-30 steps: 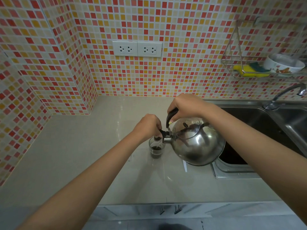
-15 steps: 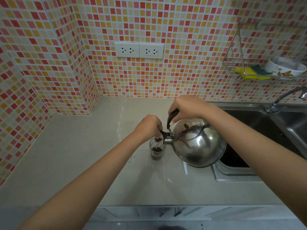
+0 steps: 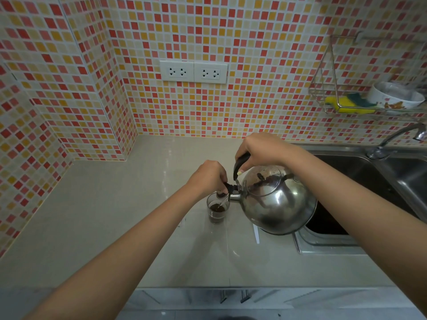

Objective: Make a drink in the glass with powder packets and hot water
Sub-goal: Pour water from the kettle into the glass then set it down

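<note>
Your left hand [image 3: 209,179] fingers hidden, pinching the spout cap [image 3: 228,187]; right hand [image 3: 261,148] curled round the kettle [image 3: 277,202] handle above the glass [image 3: 217,210].

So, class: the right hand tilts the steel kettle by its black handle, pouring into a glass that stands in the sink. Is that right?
Not quite. In the head view the glass stands on the countertop, left of the sink. The rest holds: the right hand tilts the kettle by its black handle.
</note>
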The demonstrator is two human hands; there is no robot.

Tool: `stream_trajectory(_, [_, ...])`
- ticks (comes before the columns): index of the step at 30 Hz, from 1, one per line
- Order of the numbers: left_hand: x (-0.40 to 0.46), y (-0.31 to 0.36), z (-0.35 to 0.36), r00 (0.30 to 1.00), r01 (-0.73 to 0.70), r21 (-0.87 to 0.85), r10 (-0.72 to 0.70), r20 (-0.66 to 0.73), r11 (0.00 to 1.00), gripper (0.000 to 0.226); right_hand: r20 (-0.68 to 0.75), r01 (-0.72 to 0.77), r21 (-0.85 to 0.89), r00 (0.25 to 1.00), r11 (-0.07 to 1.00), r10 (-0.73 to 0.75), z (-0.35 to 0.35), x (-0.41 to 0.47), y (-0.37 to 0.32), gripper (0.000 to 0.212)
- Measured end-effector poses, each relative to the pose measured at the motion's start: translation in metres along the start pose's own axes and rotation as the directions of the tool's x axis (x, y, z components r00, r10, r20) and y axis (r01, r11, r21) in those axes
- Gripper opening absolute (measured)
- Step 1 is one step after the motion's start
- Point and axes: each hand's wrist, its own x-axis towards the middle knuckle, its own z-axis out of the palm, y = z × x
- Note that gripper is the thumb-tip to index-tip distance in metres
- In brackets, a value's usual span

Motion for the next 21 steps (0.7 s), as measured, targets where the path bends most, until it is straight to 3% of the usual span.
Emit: stream_trajectory(21, [-0.0009,-0.0016,0.0002,0.999,-0.028,-0.006,0.028,-0.021,1.000,0.033,0.002,-0.015,-0.002,1.000,1.000,0.015,-0.0033,-0.0037,-0.0032,0.019])
